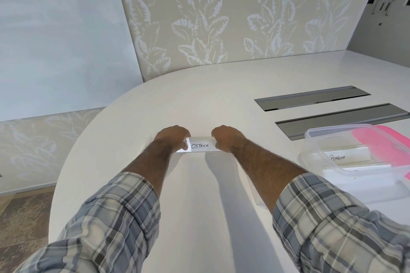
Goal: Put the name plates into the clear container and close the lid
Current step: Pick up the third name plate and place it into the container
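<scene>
A clear acrylic name plate [200, 145] with a white card reading OSTRICH stands on the white table [199, 99] at its middle. My left hand [172, 137] grips its left end and my right hand [227, 138] grips its right end. To the right stands the clear container [315, 139], open, holding a plate reading PENGUIN [338, 157] and at least one more plate. A pink lid [386, 146] lies behind and under the container's far right side.
Two grey recessed cable trays [310, 97] [341, 119] are set into the table behind the container. The table's curved edge runs along the left. A leaf-patterned wall stands behind, with carpet floor at lower left.
</scene>
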A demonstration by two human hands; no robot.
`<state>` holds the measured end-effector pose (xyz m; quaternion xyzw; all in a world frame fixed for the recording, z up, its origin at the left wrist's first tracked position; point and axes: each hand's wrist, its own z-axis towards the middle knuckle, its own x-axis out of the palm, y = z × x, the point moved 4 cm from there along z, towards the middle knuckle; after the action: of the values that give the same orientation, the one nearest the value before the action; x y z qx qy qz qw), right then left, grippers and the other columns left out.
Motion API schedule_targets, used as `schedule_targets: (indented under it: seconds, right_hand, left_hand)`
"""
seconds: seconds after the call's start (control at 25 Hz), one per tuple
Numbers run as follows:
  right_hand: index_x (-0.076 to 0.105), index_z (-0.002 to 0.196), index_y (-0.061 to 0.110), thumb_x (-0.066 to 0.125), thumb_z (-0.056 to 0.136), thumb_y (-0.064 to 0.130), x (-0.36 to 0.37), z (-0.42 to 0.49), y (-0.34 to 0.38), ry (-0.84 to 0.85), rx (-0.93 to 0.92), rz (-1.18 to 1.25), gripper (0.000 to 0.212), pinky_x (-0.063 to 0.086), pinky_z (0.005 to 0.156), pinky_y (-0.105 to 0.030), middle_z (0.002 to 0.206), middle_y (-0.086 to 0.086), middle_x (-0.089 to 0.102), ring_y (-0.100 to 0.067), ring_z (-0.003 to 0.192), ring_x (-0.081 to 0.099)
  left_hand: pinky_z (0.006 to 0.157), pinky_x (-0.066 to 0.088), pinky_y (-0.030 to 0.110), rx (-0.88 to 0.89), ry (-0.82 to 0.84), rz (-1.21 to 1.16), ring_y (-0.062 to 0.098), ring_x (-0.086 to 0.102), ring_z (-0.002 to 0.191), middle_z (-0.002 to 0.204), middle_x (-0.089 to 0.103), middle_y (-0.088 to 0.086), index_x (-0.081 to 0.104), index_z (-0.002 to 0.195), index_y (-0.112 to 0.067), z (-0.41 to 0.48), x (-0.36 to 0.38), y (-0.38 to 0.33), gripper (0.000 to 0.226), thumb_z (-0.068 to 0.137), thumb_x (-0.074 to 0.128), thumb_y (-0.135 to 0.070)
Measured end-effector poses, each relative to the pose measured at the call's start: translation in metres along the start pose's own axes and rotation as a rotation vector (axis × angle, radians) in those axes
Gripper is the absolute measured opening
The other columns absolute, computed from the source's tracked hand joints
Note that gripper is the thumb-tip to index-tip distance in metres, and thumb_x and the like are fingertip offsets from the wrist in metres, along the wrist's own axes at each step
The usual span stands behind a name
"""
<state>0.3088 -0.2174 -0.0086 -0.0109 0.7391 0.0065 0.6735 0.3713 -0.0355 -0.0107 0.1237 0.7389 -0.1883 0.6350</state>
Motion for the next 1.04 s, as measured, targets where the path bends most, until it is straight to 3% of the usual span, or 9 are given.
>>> schedule_targets:
  seconds: [0.4,0.6,0.76,0.96,1.04]
  right_hand:
    - [0.062,0.123,0.01,0.053,0.088,0.006,-0.024,-0.019,0.004,-0.092,-0.007,-0.033,0.036,0.054,0.092,-0.04,0.122,-0.01,0.065,-0.033,0.111,0.064]
    - [0.064,0.11,0.009,0.053,0.086,0.005,-0.051,-0.04,-0.003,-0.148,-0.001,-0.052,0.027,0.05,0.08,-0.035,0.114,-0.011,0.067,-0.034,0.103,0.065]
    - [0.063,0.12,0.01,0.053,0.088,0.005,-0.078,-0.064,-0.015,-0.184,0.025,-0.069,0.034,0.053,0.086,-0.036,0.118,-0.01,0.066,-0.033,0.108,0.065]
    - [0.064,0.107,0.01,0.053,0.086,0.004,-0.11,-0.102,-0.043,-0.245,0.032,-0.103,0.025,0.045,0.074,-0.031,0.111,-0.01,0.067,-0.032,0.101,0.065]
    - [0.064,0.108,0.011,0.053,0.086,0.004,-0.121,-0.118,-0.063,-0.262,0.04,-0.115,0.025,0.046,0.077,-0.033,0.111,-0.01,0.067,-0.032,0.102,0.065]
  left_hand:
    - [0.086,0.047,0.031,0.022,-0.069,0.032,0.021,0.062,0.109,0.118,0.069,-0.007,0.07,0.119,-0.036,-0.025,-0.031,-0.007,0.04,0.08,0.072,-0.025]
    - [0.081,0.043,0.029,0.047,-0.125,0.063,0.022,0.062,0.109,0.116,0.069,-0.005,0.07,0.12,-0.034,-0.042,-0.058,-0.025,0.04,0.08,0.074,-0.026]
    - [0.076,0.039,0.028,0.063,-0.151,0.065,0.021,0.063,0.103,0.112,0.07,-0.006,0.07,0.118,-0.034,-0.058,-0.082,-0.049,0.039,0.08,0.074,-0.028]
    - [0.078,0.041,0.029,0.082,-0.196,0.077,0.022,0.063,0.106,0.114,0.069,-0.004,0.07,0.119,-0.033,-0.078,-0.108,-0.094,0.039,0.081,0.075,-0.029]
    - [0.079,0.042,0.029,0.088,-0.212,0.086,0.023,0.063,0.106,0.114,0.07,-0.003,0.07,0.12,-0.033,-0.085,-0.114,-0.12,0.04,0.081,0.075,-0.029]
